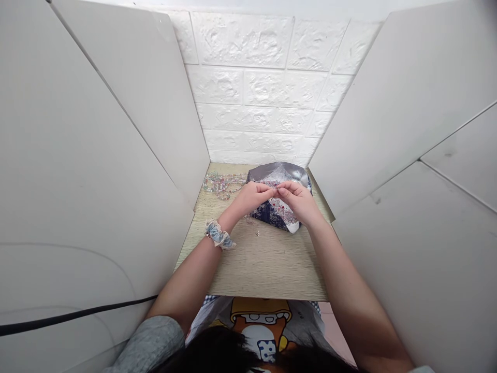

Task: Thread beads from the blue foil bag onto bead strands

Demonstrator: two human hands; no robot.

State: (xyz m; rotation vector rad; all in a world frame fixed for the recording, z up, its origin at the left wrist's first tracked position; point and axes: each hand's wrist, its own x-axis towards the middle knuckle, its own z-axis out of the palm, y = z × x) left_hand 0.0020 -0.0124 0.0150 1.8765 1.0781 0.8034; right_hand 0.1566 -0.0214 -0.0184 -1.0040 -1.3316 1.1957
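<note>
My left hand (252,198) and my right hand (301,202) meet fingertip to fingertip above an open pouch. Both are closed in a pinch, and whatever sits between the fingers is too small to make out. The pouch (267,212) is dark blue with a pattern outside and a silver lining. Pink, red and clear beads (284,211) lie in it, partly hidden by my hands. Left of it, strands of pastel beads (222,182) are heaped on the table. A tiny shiny piece (258,234) rests nearer to me. A light blue scrunchie (219,235) circles my left wrist.
The narrow wooden table (267,269) ends at a white brick-patterned wall (264,88). Pale panels rise close on the left (128,103) and right (392,109). A black cable (77,314) runs along the left side.
</note>
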